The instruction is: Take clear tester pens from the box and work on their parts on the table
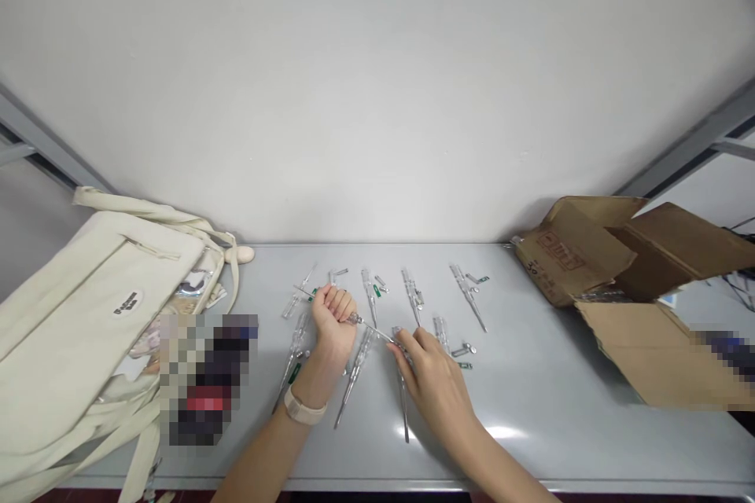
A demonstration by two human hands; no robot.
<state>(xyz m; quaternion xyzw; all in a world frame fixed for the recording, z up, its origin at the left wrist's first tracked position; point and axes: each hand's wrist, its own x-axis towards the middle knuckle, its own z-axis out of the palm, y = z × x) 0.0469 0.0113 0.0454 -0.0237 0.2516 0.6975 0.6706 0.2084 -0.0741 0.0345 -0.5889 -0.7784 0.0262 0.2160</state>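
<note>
My left hand (335, 322) is closed in a fist round the clear handle of a tester screwdriver (375, 329). Its metal shaft slants down to the right, where the fingertips of my right hand (433, 373) pinch its end. A thin rod (303, 291) sticks out on the far side of my left fist; whether it belongs to the same tool, I cannot tell. Around my hands lie several more clear tester screwdrivers, among them one at the right (469, 297) and one between my forearms (355, 377). Small metal pieces and green strips (465, 365) lie beside some of them.
At the left a cream bag (64, 330) with straps lies on the grey table (531, 440), beside a pixelated dark object (212, 381). An open cardboard box (560, 259) stands at the right, flaps spread. The wall (377, 94) rises behind.
</note>
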